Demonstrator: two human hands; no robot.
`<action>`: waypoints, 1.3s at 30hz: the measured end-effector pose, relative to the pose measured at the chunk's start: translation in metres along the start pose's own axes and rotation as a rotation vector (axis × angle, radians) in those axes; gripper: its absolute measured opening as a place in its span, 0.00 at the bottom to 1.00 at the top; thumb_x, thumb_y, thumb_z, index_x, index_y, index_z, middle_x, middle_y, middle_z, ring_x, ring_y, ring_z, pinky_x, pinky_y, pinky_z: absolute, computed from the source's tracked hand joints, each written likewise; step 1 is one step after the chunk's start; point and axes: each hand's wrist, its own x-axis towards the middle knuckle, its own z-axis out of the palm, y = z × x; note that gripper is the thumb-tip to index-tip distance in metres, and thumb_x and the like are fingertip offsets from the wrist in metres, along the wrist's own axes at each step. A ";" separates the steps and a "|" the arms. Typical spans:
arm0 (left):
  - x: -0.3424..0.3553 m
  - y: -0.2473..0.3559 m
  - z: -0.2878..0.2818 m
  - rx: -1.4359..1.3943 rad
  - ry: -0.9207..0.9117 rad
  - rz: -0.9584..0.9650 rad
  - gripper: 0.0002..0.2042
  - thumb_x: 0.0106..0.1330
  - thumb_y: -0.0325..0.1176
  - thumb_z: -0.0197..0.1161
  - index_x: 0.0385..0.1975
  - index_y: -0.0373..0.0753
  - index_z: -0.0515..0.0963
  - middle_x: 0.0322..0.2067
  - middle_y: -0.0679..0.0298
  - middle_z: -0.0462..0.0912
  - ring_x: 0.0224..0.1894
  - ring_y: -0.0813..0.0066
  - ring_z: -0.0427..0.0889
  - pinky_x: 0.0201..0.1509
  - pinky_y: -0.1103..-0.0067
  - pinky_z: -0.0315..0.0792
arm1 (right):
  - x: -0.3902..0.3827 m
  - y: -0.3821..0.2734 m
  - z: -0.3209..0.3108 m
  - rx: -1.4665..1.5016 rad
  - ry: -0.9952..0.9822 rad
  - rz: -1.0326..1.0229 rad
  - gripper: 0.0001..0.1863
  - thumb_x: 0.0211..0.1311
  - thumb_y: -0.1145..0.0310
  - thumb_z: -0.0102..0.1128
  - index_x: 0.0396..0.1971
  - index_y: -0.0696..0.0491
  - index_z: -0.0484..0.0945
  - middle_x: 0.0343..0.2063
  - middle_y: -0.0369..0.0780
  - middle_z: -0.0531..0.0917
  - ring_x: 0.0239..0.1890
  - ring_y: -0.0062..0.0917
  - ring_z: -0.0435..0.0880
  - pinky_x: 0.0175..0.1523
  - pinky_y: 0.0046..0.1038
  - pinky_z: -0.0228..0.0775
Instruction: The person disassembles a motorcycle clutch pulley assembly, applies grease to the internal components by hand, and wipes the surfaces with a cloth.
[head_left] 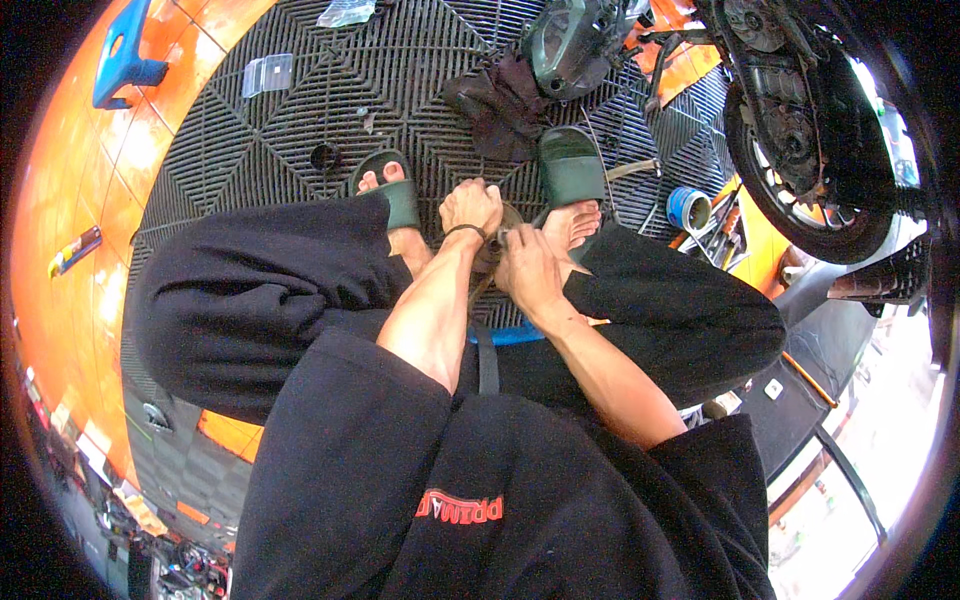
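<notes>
My left hand (470, 208) is curled closed at the top of a brownish, partly hidden part (488, 268) between my sandaled feet. My right hand (527, 265) is closed just to the right of it, its fingertips pinched at a small pale piece (505, 238) on that part; what exactly each hand grips is too covered to tell. A blue edge (510, 334) and a dark strap show below my wrists. Green sandals (568, 160) are on both feet, either side of my hands.
Ribbed black mat (270, 140) bears a dark cloth (495, 105), a headlight housing (565, 55), plastic bags (268, 75) and a small black cup (325, 157). A motorcycle wheel (830, 235) stands right, near a blue can (688, 208) and tools. A blue stool (130, 70) is on orange flooring.
</notes>
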 end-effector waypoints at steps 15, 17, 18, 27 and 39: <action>-0.002 -0.003 -0.001 -0.070 0.026 0.030 0.22 0.70 0.45 0.47 0.41 0.34 0.83 0.48 0.44 0.85 0.50 0.41 0.84 0.57 0.53 0.76 | -0.004 -0.010 -0.003 0.084 -0.136 0.091 0.27 0.52 0.71 0.74 0.53 0.56 0.74 0.48 0.49 0.77 0.54 0.46 0.78 0.58 0.43 0.76; -0.003 -0.004 -0.001 -0.067 0.039 0.047 0.22 0.71 0.45 0.46 0.42 0.35 0.83 0.48 0.46 0.86 0.49 0.42 0.85 0.57 0.53 0.76 | -0.002 -0.012 -0.003 0.071 -0.145 0.101 0.28 0.51 0.70 0.75 0.52 0.57 0.73 0.48 0.50 0.77 0.54 0.46 0.78 0.58 0.44 0.75; -0.003 -0.004 -0.001 -0.063 0.041 0.053 0.22 0.71 0.45 0.46 0.43 0.35 0.83 0.48 0.46 0.86 0.49 0.42 0.85 0.57 0.53 0.77 | -0.002 -0.013 -0.003 0.064 -0.155 0.110 0.29 0.50 0.70 0.76 0.52 0.57 0.73 0.48 0.50 0.77 0.54 0.47 0.78 0.58 0.44 0.75; -0.002 -0.003 0.000 -0.074 0.033 0.020 0.22 0.70 0.45 0.47 0.43 0.35 0.84 0.49 0.45 0.85 0.51 0.42 0.84 0.58 0.54 0.77 | 0.003 -0.011 -0.002 0.084 -0.103 0.095 0.25 0.48 0.68 0.76 0.46 0.59 0.76 0.44 0.52 0.80 0.50 0.50 0.80 0.57 0.46 0.75; 0.000 -0.005 0.005 -0.049 0.069 0.062 0.22 0.71 0.45 0.46 0.43 0.36 0.84 0.49 0.47 0.86 0.49 0.42 0.85 0.56 0.52 0.77 | 0.002 -0.011 -0.004 0.057 -0.036 0.076 0.25 0.47 0.68 0.77 0.46 0.57 0.78 0.41 0.50 0.81 0.48 0.47 0.79 0.55 0.44 0.74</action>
